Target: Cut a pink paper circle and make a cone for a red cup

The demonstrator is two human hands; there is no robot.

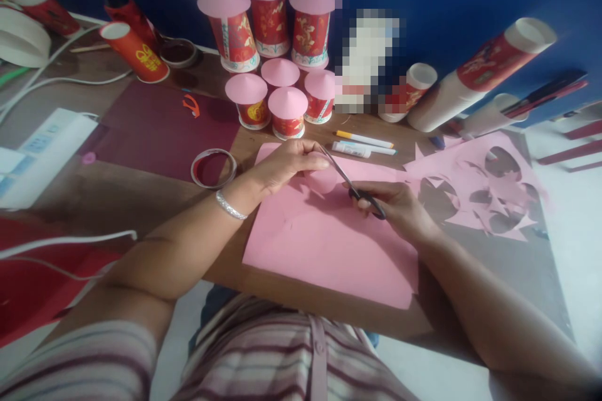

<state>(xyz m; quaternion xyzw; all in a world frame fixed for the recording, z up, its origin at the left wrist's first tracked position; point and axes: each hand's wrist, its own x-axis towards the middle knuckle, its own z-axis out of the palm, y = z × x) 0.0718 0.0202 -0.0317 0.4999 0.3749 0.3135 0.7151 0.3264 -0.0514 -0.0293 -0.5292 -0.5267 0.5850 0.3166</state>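
My right hand (pixel 399 210) is closed round the black handles of a pair of scissors (pixel 350 185), whose blades point up and left toward my left hand. My left hand (pixel 286 163), with a silver bracelet on the wrist, pinches a rounded pink paper piece (pixel 322 178) at the scissor tips. Both hands hover over a large pink paper sheet (pixel 324 244) lying on the brown wooden table (pixel 141 200).
Red paper cups with pink cone lids (pixel 270 44) stand at the back. Pens (pixel 364 144) lie beyond the sheet. Pink offcuts with round holes (pixel 475 194) lie right. A tape ring (pixel 214 168), dark red paper (pixel 160 128), a white power strip (pixel 44 150) and cables sit left.
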